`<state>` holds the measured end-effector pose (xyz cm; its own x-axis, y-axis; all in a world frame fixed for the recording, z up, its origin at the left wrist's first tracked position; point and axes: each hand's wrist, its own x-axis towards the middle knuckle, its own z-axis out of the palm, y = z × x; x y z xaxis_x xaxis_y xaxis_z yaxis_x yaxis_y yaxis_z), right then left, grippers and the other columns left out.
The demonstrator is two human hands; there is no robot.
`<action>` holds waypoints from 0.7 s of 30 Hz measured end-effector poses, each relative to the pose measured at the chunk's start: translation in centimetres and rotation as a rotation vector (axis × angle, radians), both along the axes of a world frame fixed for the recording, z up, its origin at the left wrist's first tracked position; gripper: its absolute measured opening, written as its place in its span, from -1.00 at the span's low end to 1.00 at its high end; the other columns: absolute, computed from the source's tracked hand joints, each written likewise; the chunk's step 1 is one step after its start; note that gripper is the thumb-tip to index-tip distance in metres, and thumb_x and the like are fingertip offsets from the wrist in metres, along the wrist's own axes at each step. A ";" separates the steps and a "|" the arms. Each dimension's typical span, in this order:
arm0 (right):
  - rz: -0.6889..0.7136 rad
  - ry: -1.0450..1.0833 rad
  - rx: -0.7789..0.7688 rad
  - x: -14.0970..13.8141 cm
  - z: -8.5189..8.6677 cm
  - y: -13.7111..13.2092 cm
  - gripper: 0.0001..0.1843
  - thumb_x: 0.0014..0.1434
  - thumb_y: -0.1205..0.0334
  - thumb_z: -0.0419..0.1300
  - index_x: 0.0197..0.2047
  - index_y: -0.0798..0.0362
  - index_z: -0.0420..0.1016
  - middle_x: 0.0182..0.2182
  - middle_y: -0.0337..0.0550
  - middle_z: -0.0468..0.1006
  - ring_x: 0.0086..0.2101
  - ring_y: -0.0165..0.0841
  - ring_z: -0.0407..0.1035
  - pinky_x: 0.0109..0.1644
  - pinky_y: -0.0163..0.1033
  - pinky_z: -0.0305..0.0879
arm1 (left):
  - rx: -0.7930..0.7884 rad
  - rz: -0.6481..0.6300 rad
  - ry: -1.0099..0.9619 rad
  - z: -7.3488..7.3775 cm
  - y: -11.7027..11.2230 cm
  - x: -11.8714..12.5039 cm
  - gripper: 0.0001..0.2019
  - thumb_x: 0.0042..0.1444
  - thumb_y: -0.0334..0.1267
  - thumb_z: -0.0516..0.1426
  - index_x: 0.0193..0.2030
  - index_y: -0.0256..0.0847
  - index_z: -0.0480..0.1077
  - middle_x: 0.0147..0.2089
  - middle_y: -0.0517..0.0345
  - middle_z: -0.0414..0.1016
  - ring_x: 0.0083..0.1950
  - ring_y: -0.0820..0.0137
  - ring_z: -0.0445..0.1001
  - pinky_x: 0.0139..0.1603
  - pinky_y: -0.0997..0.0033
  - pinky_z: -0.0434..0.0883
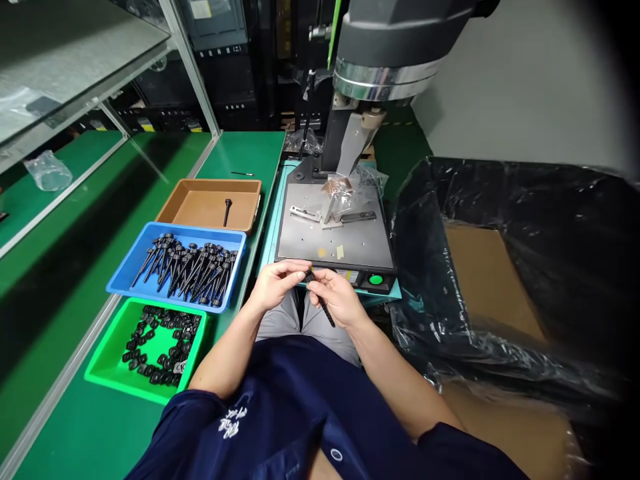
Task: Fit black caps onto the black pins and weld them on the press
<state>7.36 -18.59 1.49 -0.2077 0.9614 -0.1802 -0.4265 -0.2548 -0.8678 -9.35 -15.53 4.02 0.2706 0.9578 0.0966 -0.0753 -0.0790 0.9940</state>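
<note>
A black plastic part with a long thin stem [328, 314] and a wider head is held in front of my lap. My right hand [341, 298] is closed around it near the head, and the stem sticks out below the fingers. At the head, the thumb and fingers of my left hand [275, 285] pinch together; whether they hold a separate small piece there is too small to tell. To my left, a blue tray [116, 279] holds many similar black stemmed parts [193, 270]. In the green tray [103, 360] lie many small black pieces [175, 327].
A brown tray [193, 200] with one black stemmed part stands behind the blue one. Ahead is a machine [395, 33] over a metal base plate [310, 243] with a green button [375, 279]. A plastic-lined bin [425, 240] with cardboard stands at right.
</note>
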 end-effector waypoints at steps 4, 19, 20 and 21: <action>-0.033 -0.061 0.017 0.3 0.0 -0.1 -0.57 -0.04 0.02 0.45 -0.20 0.06 0.42 -0.51 -0.34 0.45 -0.61 -0.46 0.34 -0.59 -0.36 0.21 | -0.071 -0.021 -0.095 -0.1 0.1 0.2 -0.83 -0.04 -0.19 0.37 -0.32 -0.19 0.61 -0.13 0.00 0.64 -0.02 0.24 0.57 0.13 0.14 0.45; 0.037 0.159 -0.100 0.1 0.6 -0.8 -0.59 -0.05 0.05 0.47 -0.30 0.05 0.40 -0.43 -0.28 0.48 -0.63 -0.52 0.29 -0.64 -0.40 0.16 | -0.208 -0.074 -0.332 -1.3 0.0 1.2 -0.86 -0.08 -0.29 0.40 -0.33 -0.18 0.63 -0.15 0.01 0.64 -0.07 0.27 0.57 0.06 0.20 0.44; 0.043 0.177 -0.114 0.1 0.7 -0.8 -0.59 -0.06 0.05 0.48 -0.30 0.06 0.40 -0.43 -0.29 0.47 -0.62 -0.53 0.29 -0.64 -0.41 0.15 | -0.212 -0.075 -0.339 -1.5 0.1 1.3 -0.87 -0.08 -0.30 0.40 -0.33 -0.18 0.63 -0.15 0.01 0.64 -0.07 0.28 0.57 0.06 0.21 0.44; 0.046 0.190 -0.122 0.2 0.7 -0.8 -0.59 -0.06 0.06 0.48 -0.29 0.06 0.40 -0.44 -0.29 0.46 -0.63 -0.53 0.28 -0.64 -0.41 0.14 | -0.213 -0.082 -0.345 -1.6 0.1 1.4 -0.87 -0.08 -0.30 0.40 -0.33 -0.18 0.63 -0.15 0.01 0.64 -0.07 0.28 0.57 0.06 0.21 0.44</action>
